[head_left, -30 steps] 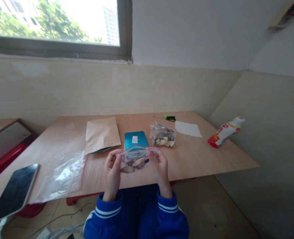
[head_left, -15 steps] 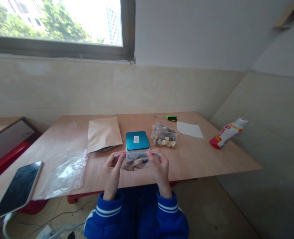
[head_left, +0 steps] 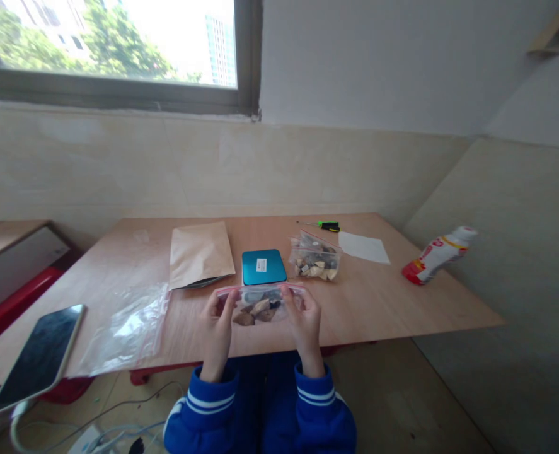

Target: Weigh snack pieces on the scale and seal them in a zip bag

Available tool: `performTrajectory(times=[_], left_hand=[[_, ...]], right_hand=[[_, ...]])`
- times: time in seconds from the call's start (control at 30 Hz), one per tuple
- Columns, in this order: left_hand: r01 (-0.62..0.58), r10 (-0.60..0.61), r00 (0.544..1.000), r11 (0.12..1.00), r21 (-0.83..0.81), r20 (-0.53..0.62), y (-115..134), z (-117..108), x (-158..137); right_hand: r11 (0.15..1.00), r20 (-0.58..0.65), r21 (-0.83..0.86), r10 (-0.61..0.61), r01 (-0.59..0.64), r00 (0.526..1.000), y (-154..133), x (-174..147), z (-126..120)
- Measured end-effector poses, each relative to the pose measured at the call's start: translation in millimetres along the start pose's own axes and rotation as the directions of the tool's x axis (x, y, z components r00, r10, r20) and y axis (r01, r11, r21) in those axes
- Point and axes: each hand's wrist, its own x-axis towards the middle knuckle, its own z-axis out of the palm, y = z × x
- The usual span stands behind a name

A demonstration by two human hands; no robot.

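1. Head view: left hand (head_left: 217,320) and right hand (head_left: 305,318) each pinch one end of a clear bag's (head_left: 259,309) top strip; brown pieces inside.
2. Bag is over the tabletop (head_left: 378,302), by middle of near edge.
3. Phone (head_left: 40,356): near left corner.
4. Screwdriver (head_left: 327,224): by far edge.
5. Bottle (head_left: 437,255): near right edge.

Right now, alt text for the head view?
Left hand and right hand pinch the top of a clear zip bag holding brown pieces, at a wooden table. Beyond it sit a teal case and another filled bag; paper pouch left, bottle right.
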Motion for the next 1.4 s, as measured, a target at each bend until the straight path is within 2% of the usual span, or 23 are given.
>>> performTrajectory(times=[0.2,0.33,0.47,0.63,0.8,0.9,1.07,1.2,1.3,1.4], left_hand=[[0.011,-0.007,0.999,0.996,0.093,-0.039,3,-2,-2],[0.012,-0.006,0.997,0.997,0.076,-0.082,8,0,-3],[0.001,-0.002,1.0,0.998,-0.064,-0.006,13,3,-3],[0.083,-0.061,0.994,0.955,-0.285,0.088,2,2,-1],[0.264,-0.184,0.949,0.906,-0.331,0.255,-6,-2,2],[0.322,-0.232,0.929,0.889,-0.325,0.287,-5,-1,3],[0.229,-0.178,0.965,0.929,-0.292,0.191,-3,0,0],[0.153,-0.118,0.981,0.96,-0.233,0.155,0,-1,-3],[0.11,-0.078,0.986,0.97,-0.219,0.148,4,-2,-4],[0.108,-0.069,0.981,0.971,-0.213,0.181,4,-5,-4]], right_hand=[[0.999,-0.023,-0.028,-0.022,0.021,0.999,-4,-3,2],[0.998,0.003,0.036,0.045,-0.045,0.999,-4,-5,5],[0.983,0.084,0.122,0.126,-0.136,0.989,-2,-4,0],[0.979,0.239,0.131,0.123,-0.157,0.963,-5,-1,-8],[0.984,0.186,0.123,0.106,-0.13,0.977,-5,-2,-6],[0.988,0.163,0.114,0.086,-0.105,0.983,-4,-2,-5],[0.997,0.187,0.076,-0.014,0.0,0.982,-8,-2,-4],[0.996,0.13,0.07,-0.071,0.062,0.989,-9,-4,1],[0.996,0.09,0.077,-0.052,0.045,0.995,-9,-5,4],[0.995,0.156,0.096,-0.012,-0.003,0.988,-12,-4,3]])
